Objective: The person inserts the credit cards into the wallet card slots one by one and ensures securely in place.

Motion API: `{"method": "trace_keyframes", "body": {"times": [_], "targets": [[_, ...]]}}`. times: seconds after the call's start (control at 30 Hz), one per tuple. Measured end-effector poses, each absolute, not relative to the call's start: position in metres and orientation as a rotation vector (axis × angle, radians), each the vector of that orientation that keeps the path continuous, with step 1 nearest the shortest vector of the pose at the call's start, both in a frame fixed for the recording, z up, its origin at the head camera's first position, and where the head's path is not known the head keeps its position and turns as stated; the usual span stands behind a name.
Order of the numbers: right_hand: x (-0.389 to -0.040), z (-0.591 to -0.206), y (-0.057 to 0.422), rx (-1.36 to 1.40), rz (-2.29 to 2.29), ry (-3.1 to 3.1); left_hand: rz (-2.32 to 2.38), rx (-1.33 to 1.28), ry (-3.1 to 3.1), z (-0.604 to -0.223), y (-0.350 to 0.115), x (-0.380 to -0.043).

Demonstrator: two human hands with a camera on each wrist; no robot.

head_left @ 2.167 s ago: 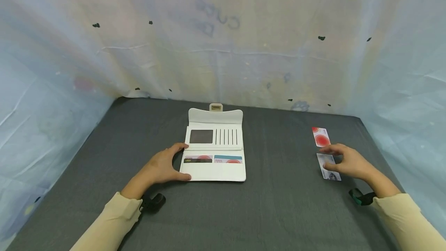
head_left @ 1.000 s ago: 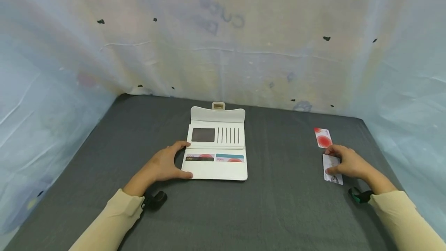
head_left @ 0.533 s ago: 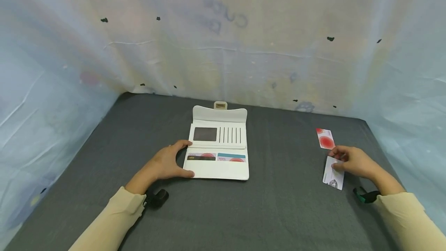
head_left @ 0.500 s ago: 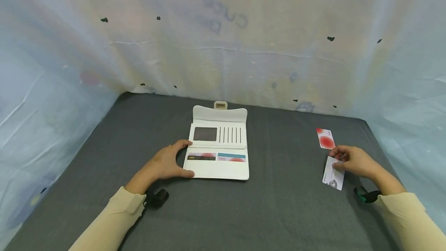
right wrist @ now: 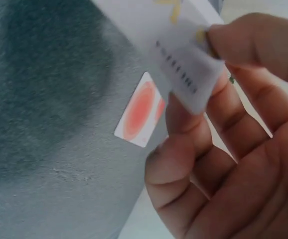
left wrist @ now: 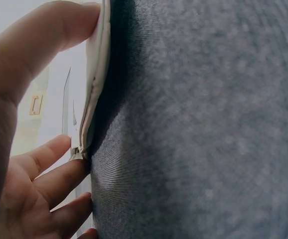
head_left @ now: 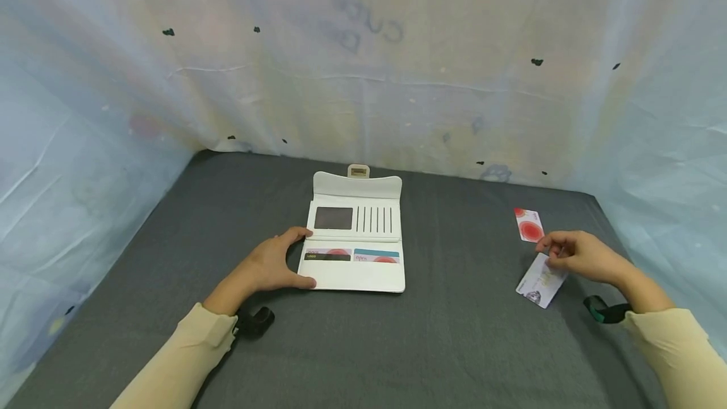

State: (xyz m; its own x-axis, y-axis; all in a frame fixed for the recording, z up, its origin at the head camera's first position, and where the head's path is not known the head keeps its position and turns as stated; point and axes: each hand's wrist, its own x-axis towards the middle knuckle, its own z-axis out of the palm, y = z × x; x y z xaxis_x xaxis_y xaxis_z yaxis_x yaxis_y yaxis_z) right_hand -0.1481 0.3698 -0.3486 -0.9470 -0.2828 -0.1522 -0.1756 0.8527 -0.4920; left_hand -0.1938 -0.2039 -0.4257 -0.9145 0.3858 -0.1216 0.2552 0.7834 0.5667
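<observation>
In the head view a white wallet (head_left: 352,278) lies spread out on the table, two cards (head_left: 327,254) showing in its lower pockets. My left hand (head_left: 269,265) rests at the wallet's left side, its thumb on the lower-left corner and its fingers relaxed along the edge by the fold. At the right, my right hand (head_left: 585,257) pinches a white card (head_left: 541,281) with a small dark picture at one end. The right wrist view shows that card (right wrist: 169,45) tilted between thumb and fingers, above the table. Just beyond it lies a white card with red circles (head_left: 530,226).
Dark grey cloth covers the table (head_left: 454,333). A pale patterned curtain (head_left: 363,81) hangs along the back and both sides. The wallet's flap with its clasp (head_left: 358,171) points toward the back edge. Black wrist cameras (head_left: 255,322) sit under both wrists.
My right hand has taken hold of the white card, turned it, and lifted it off the cloth. My left hand has stayed on the wallet.
</observation>
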Motion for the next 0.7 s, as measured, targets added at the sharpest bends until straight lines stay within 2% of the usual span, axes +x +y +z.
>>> {"method": "trace_keyframes", "body": {"times": [0.7], "targets": [[-0.158, -0.332, 0.329, -0.452, -1.019, 2.813, 0.816, 0.49, 2.736, -0.423, -0.204, -0.192]]}}
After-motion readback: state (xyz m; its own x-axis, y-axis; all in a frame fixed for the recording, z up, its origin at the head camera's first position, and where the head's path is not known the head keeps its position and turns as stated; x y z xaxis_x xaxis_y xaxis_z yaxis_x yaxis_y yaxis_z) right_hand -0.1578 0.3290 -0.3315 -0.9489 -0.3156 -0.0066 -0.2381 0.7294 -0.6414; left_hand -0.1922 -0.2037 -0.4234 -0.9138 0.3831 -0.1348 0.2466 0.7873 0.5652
